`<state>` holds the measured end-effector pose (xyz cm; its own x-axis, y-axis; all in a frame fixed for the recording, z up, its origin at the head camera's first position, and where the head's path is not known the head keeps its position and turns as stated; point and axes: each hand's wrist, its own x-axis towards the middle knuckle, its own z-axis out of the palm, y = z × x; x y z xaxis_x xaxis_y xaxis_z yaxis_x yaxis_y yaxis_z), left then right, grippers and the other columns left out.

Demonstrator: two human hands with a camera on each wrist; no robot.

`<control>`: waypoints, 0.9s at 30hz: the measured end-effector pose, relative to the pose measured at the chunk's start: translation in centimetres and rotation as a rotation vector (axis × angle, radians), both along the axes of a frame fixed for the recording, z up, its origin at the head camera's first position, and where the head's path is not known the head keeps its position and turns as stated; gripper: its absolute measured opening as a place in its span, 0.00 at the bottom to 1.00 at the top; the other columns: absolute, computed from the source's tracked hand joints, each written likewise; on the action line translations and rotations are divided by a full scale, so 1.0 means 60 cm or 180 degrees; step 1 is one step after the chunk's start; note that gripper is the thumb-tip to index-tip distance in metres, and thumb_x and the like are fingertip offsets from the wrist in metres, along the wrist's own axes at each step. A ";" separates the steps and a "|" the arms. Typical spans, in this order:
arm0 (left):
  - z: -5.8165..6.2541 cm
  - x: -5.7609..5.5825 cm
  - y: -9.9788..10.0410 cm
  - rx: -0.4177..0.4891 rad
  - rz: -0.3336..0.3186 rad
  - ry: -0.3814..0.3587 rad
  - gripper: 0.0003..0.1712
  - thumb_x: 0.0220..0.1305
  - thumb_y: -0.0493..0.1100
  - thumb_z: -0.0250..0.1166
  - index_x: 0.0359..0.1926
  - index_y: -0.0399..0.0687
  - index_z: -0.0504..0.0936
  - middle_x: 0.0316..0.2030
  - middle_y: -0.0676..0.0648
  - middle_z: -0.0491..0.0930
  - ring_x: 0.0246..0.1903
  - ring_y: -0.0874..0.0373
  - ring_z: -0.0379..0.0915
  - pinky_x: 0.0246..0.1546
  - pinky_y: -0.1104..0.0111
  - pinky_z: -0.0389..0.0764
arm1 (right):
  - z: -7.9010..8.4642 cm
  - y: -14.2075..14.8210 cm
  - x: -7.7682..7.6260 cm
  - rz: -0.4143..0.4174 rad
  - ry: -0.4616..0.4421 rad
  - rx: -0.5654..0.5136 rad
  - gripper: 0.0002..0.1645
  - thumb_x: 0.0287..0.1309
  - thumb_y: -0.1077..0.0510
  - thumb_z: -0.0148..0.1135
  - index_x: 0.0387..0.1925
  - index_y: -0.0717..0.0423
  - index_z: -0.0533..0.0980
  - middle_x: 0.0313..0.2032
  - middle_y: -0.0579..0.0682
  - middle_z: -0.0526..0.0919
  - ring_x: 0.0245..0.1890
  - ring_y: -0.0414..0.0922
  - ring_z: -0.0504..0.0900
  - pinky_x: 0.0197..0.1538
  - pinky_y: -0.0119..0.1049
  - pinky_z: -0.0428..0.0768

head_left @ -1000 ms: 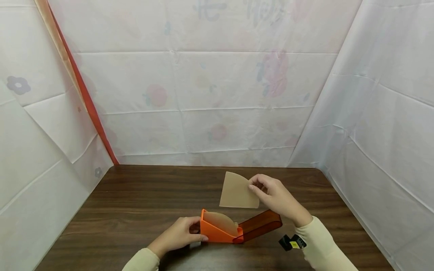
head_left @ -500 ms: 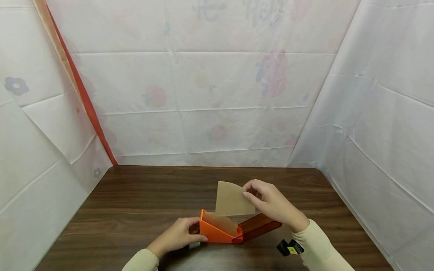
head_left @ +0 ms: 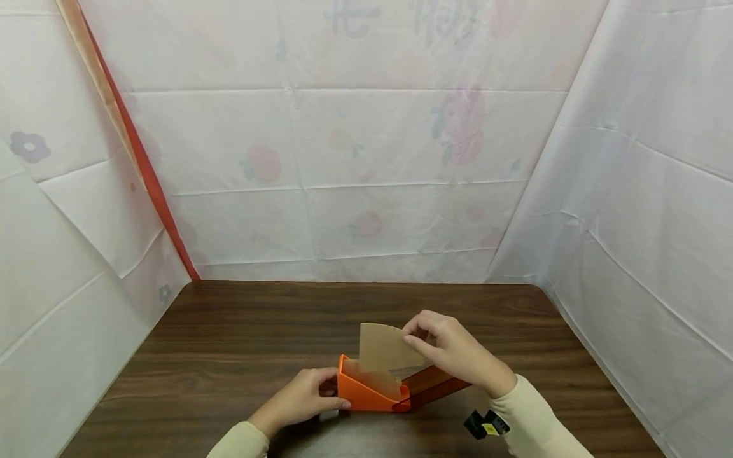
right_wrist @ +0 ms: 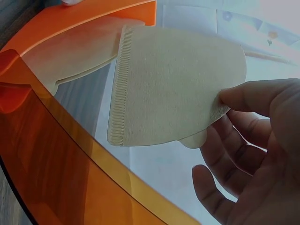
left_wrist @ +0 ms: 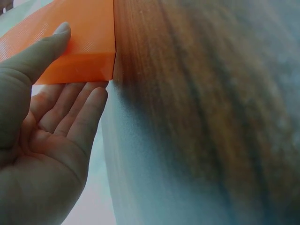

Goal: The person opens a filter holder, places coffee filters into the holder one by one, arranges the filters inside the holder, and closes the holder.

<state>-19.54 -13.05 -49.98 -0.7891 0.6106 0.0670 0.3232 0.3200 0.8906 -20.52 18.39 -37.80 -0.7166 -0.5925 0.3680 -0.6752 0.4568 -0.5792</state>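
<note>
A brown paper coffee filter (right_wrist: 173, 84) with a crimped edge is pinched between the thumb and fingers of my right hand (head_left: 452, 350). In the head view it overlaps the back of an orange filter box (head_left: 363, 393), held just over it. More filters (head_left: 385, 381) stand inside that box. The box's see-through amber lid (head_left: 429, 387) is swung down to the right, below my right hand. My left hand (head_left: 300, 394) grips the box's left end, thumb (left_wrist: 51, 47) pressed on the near face and fingers round behind.
The box rests near the front of a dark wood-grain table (head_left: 240, 331). White printed sheets (head_left: 366, 152) hang behind the table and along both sides. A black device with a yellow label (head_left: 487, 425) sits at my right wrist.
My right hand has moved down and slightly left with the coffee filter, bringing it from above and behind the box to overlapping it. The left hand and the box have stayed put.
</note>
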 end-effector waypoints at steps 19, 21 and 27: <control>-0.003 -0.002 -0.001 -0.0025 -0.0025 0.0034 0.18 0.64 0.50 0.71 0.52 0.53 0.82 0.44 0.59 0.84 0.45 0.63 0.81 0.46 0.71 0.81 | -0.022 -0.018 0.006 0.0089 -0.0078 0.0019 0.04 0.66 0.59 0.66 0.40 0.47 0.82 0.36 0.37 0.78 0.32 0.36 0.75 0.34 0.30 0.79; -0.003 -0.002 -0.001 -0.0023 -0.0024 0.0024 0.18 0.64 0.50 0.71 0.53 0.53 0.82 0.44 0.59 0.84 0.45 0.63 0.82 0.45 0.71 0.81 | -0.025 -0.021 0.006 0.0097 -0.0095 0.0033 0.04 0.66 0.60 0.66 0.40 0.47 0.82 0.36 0.37 0.79 0.32 0.35 0.75 0.34 0.30 0.79; -0.002 -0.002 -0.001 -0.0004 -0.0026 -0.0010 0.18 0.64 0.49 0.71 0.53 0.52 0.81 0.44 0.58 0.84 0.45 0.62 0.82 0.45 0.71 0.81 | -0.031 -0.030 0.005 0.0078 -0.0104 0.0129 0.05 0.65 0.62 0.66 0.40 0.48 0.82 0.35 0.37 0.78 0.31 0.34 0.75 0.34 0.29 0.79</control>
